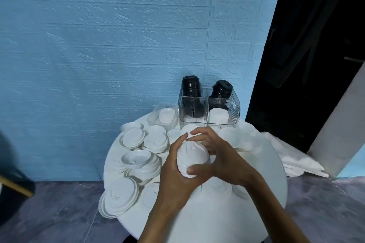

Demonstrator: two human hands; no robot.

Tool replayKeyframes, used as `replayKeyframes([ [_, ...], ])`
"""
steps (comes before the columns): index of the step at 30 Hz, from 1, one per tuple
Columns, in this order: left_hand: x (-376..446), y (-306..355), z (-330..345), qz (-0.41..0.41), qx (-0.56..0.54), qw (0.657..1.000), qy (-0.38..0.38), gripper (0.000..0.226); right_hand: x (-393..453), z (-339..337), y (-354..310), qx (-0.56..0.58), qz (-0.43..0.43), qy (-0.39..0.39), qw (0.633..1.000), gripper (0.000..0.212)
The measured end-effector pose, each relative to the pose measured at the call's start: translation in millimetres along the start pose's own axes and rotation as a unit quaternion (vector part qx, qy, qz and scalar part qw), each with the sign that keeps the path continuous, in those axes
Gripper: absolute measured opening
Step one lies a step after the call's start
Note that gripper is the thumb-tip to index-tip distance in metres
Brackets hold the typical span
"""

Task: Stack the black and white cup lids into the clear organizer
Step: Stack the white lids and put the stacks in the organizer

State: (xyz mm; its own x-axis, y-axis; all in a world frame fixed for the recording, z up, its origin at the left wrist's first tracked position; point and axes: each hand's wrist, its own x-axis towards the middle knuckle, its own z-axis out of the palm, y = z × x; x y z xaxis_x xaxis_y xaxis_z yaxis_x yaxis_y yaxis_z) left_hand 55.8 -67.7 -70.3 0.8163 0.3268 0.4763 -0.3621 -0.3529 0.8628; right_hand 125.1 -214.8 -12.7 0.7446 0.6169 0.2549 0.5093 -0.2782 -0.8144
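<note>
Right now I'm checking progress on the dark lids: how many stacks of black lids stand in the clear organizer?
2. One black lid stack stands in the clear organizer's back left compartment; the other black lid stack leans in its back right one. More may be hidden.

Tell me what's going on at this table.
A person is holding a stack of white lids in both hands above a round white table, the left hand gripping from the side and the right hand curled over it. Many loose white lids still lie on the table. At the far edge, the clear organizer already holds two stacks of black lids at the back and some white lids in front.
</note>
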Motion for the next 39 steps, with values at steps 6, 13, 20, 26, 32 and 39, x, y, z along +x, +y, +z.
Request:
replayKeyframes([
  [6, 0.0, 2.0, 1.4, 0.000, -0.002, 1.000, 0.017, 0.070, -1.1, 7.1, 10.4, 0.038, 0.017, 0.008, 0.999, 0.066],
  [13, -0.9, 3.8, 8.1, -0.024, 0.013, 0.999, 0.022, 0.058, -2.1, -14.6, 45.7, -0.021, 0.053, 0.148, 0.987, 0.045],
  [20, 0.0, -0.9, 7.9, -0.037, 0.010, 0.999, 0.034, 0.061, -11.7, -17.5, 97.6, -0.189, 0.132, 0.147, 0.962, 0.061],
  [26, -1.2, -0.7, 8.3, -0.034, 0.004, 0.999, 0.034, 0.062, -7.3, -1.6, 105.2, -0.195, 0.116, 0.130, 0.965, 0.056],
  [32, -0.5, -5.1, 4.9, -0.037, 0.004, 0.998, 0.044, 0.063, -3.4, 5.1, 109.9, -0.195, 0.106, 0.137, 0.965, 0.041],
  [39, -0.3, -4.5, 3.8, -0.042, -0.001, 0.998, 0.044, 0.062, -3.4, 5.3, 101.2, -0.189, 0.087, 0.183, 0.961, 0.039],
])
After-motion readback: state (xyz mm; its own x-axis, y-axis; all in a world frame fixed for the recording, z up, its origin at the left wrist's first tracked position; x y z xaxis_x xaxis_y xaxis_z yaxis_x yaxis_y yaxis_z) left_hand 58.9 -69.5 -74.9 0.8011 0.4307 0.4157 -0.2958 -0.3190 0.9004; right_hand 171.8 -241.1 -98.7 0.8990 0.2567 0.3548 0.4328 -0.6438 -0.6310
